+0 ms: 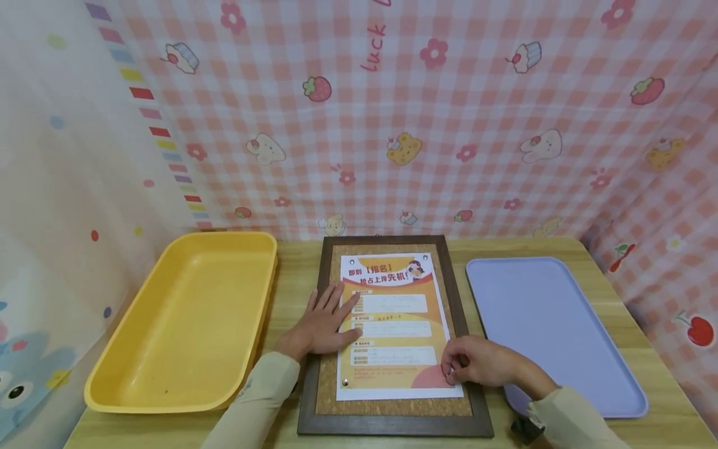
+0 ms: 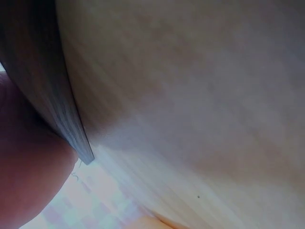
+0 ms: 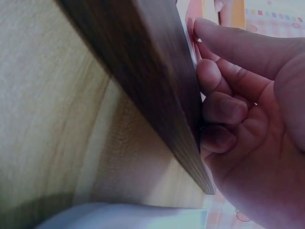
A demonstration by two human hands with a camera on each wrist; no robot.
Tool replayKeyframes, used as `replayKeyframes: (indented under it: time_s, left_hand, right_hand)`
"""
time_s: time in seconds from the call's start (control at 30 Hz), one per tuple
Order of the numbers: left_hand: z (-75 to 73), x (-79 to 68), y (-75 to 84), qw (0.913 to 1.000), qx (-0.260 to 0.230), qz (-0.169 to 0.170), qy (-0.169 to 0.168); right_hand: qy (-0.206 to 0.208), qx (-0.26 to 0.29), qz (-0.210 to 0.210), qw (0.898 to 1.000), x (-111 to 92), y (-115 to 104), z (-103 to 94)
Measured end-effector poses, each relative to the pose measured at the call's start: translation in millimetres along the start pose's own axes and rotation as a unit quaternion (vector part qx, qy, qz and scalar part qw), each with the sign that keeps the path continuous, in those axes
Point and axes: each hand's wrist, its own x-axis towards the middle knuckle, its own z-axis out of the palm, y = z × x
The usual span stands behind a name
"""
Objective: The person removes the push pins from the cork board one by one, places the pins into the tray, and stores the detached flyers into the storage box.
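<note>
A cork board (image 1: 392, 406) with a dark brown wooden frame (image 1: 392, 426) lies on the table, bearing an orange-and-white printed poster (image 1: 392, 337). Silver thumbtacks sit at the poster's top left (image 1: 351, 262), top right (image 1: 425, 257) and bottom left (image 1: 344, 382) corners. My left hand (image 1: 325, 324) rests with spread fingers across the board's left edge and the poster. At the poster's bottom right corner, my right hand (image 1: 482, 362) pinches a small thumbtack between thumb and forefinger, mostly hidden by the fingertips. In the right wrist view its other fingers (image 3: 224, 107) curl against the frame.
A deep yellow tray (image 1: 179, 318) stands on the left of the wooden table (image 1: 294, 262). To the right of the board lies a flat lavender tray (image 1: 538, 312), partly under my right forearm. A pink checked curtain (image 1: 359, 125) hangs behind the table.
</note>
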Motion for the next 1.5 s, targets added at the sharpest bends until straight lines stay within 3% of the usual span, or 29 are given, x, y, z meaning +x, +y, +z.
replayKeyframes:
  time_s: [0.33, 0.6, 1.03, 1.27, 1.5]
  left_hand:
    - [3.0, 2.6, -1.7, 1.0000, -0.001, -0.006, 0.004]
    - [14.7, 6.2, -9.7, 0.9999, 0.012, -0.007, 0.008]
    - [-4.6, -3.4, 5.0, 1.0000, 0.008, -0.005, -0.002]
    - [-2.6, -2.6, 3.9, 0.9999, 0.011, -0.006, -0.003]
    - [1.8, 0.5, 0.6, 1.0000, -0.004, -0.006, -0.002]
  right_hand:
    - [0.008, 0.008, -0.005, 1.000, -1, 0, 1.7]
    - [0.008, 0.008, -0.009, 1.000, -2, 2, 3.0]
    - [0.002, 0.002, -0.021, 1.000, -3, 3, 1.3]
    - [-0.003, 0.014, -0.043, 0.999, -3, 4, 1.8]
    - [-0.010, 0.073, -0.050, 0.996, -3, 6, -0.9]
